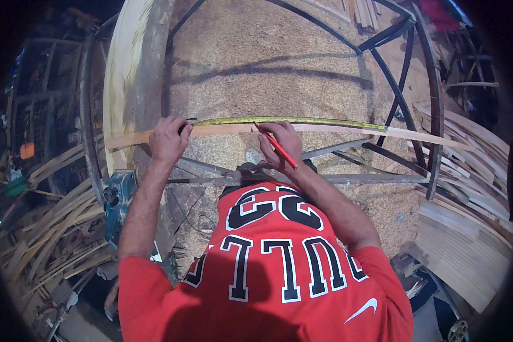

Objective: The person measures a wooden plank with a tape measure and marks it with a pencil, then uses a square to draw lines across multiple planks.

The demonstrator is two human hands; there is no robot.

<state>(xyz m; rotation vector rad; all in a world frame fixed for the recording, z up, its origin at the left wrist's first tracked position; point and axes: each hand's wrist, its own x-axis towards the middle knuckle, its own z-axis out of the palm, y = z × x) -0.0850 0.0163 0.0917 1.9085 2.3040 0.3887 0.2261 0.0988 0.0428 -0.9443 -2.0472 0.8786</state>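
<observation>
The right hand's [289,140] fingers are closed around a red pencil [283,150], leaving no gap between grip and shaft; its tip meets the near edge of the yellow tape measure blade [319,121], just beyond the knuckles. The left hand's [168,139] fingers are bent low over the wood strip [216,131] at the blade's left end, with something small and dark at the fingertips (whether they pinch the blade, the strip or both, I cannot tell). Between the two hands a stretch of strip lies uncovered, giving the pencil fingers room to slide leftward. The blade follows the strip's far edge and stops well to the right of the right-hand fingers, while the strip runs on past it. To the left of the left fingers, the strip crosses a wide pale board [125,74], whose right edge passes beneath that hand. Just nearer the body than the right fingers come a light shoe [253,155] and the bars of a dark metal frame [370,179]; beyond both hands the same frame bounds a broad opening over the speckled, tan floor [268,51]. A teal power tool [118,199] sits near the left forearm, limiting elbow room there. Farther out, loose wood slats [57,228] crowd the left side, and stacked timber [467,122] stands well right of the right fingers.
</observation>
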